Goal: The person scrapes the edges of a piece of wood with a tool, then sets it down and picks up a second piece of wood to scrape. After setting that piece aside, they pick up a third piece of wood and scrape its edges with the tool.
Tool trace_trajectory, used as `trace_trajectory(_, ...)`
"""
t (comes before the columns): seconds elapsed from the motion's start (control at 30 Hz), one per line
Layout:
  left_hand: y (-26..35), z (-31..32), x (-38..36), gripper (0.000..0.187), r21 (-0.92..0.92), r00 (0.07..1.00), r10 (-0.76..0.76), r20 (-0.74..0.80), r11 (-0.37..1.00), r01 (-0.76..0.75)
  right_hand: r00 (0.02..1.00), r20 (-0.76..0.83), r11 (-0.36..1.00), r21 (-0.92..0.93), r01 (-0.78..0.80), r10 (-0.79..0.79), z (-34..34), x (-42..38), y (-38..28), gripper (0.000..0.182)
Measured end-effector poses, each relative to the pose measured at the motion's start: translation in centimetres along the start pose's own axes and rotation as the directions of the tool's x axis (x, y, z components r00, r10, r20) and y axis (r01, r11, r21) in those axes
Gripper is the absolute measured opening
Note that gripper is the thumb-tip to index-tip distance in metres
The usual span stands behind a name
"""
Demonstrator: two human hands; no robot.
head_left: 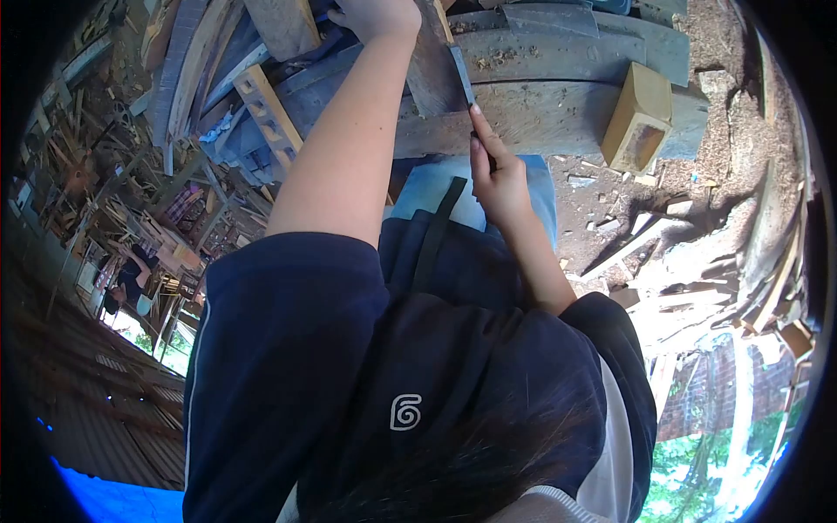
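My right hand (pixel 501 179) is closed around the dark handle of a flat, narrow metal blade (pixel 461 74), its index finger stretched along the tool. The blade lies along the right edge of a wooden piece (pixel 433 74), which slants across the worn planks. At the top edge of the view, my left hand (pixel 377 14) is beside the upper part of that piece. One finger points out to the left; the others are cut off or hidden. Under both hands are thick weathered planks (pixel 549 113) with wood crumbs on them.
A hollow rectangular wooden block (pixel 635 118) stands on the planks at right. At left lean a notched wooden strip (pixel 268 113) and several long boards (pixel 193 70). Wood scraps (pixel 645 240) litter the ground at right. Another person (pixel 131 279) is far off at left.
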State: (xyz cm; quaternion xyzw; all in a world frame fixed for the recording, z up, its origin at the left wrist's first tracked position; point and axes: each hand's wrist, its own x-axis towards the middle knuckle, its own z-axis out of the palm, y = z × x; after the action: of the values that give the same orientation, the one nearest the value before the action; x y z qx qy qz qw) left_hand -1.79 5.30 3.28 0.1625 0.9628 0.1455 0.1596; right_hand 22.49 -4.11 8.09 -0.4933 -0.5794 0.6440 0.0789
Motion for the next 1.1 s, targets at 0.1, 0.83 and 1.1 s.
trace_trajectory(0.1,0.0,0.1,-0.5,0.051,-0.066,1.000,0.000,0.008,0.998,0.000,0.959,0.157,0.946,0.187,-0.265,0.237,-1.0,0.0,-0.8,0.046)
trace_trajectory(0.83,-1.4,1.6,0.7,0.049,-0.156,0.996,0.051,-0.069,0.986,-0.061,0.883,0.323,0.798,0.398,-0.453,0.340,-3.1,0.1,-4.8,0.042)
trace_trajectory(1.1,-2.1,1.7,1.7,0.050,-0.307,1.000,0.016,-0.001,0.952,-0.015,0.998,0.060,0.987,0.157,-0.036,0.027,0.1,2.5,-2.9,0.043)
